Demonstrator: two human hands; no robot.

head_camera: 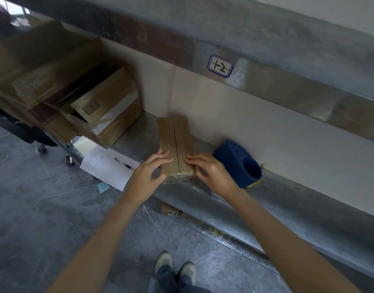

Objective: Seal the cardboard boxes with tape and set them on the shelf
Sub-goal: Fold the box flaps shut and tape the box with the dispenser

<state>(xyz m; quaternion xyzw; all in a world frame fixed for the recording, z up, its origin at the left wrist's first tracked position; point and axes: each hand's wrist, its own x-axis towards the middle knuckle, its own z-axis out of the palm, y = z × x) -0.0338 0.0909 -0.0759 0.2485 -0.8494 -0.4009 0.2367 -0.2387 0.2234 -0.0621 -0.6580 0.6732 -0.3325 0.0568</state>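
A small brown cardboard box (175, 140) lies on the metal shelf (203, 193), its two top flaps meeting along a dark centre seam. My left hand (149, 174) rests at the box's near left corner, fingers lightly bent over the left flap. My right hand (210, 171) touches the near right corner, fingertips on the right flap. Glossy tape shows on the box's near end face (178, 179). A blue tape dispenser (240, 163) lies on the shelf just right of my right hand.
Larger cardboard boxes (106, 106) are stacked at the shelf's left end. A white paper sheet (109, 166) with a pen hangs off the shelf edge. The upper shelf beam bears a label "1-2" (220, 66). My shoes (175, 265) stand on the grey floor.
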